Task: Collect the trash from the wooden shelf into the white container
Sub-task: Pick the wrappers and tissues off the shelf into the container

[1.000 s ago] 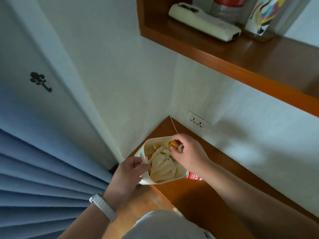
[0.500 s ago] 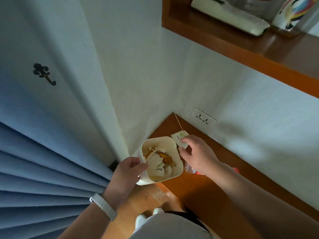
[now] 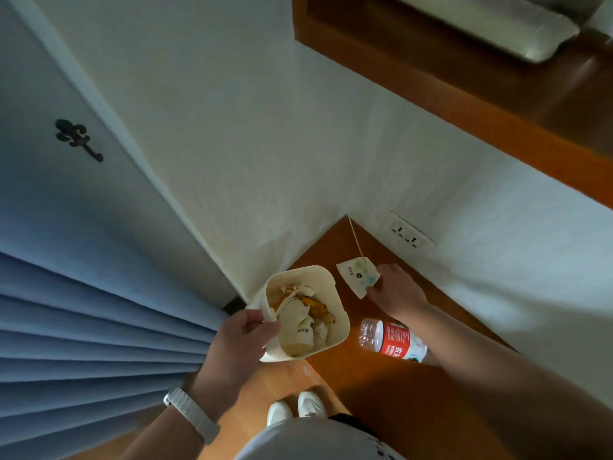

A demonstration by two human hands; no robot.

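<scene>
My left hand (image 3: 239,341) grips the near rim of the white container (image 3: 341,322), held beside the left edge of the lower wooden shelf (image 3: 391,390). The container holds crumpled paper and orange scraps. My right hand (image 3: 396,290) pinches a flattened paper cup (image 3: 356,275) with a pale printed pattern, just right of the container and over the shelf corner. A thin wooden skewer (image 3: 354,235) lies in the corner behind the cup. An empty plastic bottle (image 3: 393,340) with a red label lies on its side on the shelf, under my right forearm.
A wall socket (image 3: 411,234) sits just above the shelf. An upper wooden shelf (image 3: 497,134) carries a white device (image 3: 497,24). Blue curtain (image 3: 83,327) hangs at the left, with a dark hook (image 3: 78,139) on the wall. My white shoes (image 3: 295,410) stand on the wood floor below.
My right hand left the container's mouth, reached to the shelf corner and took hold of the paper cup. The bottle has come into sight. The container stayed in my left hand.
</scene>
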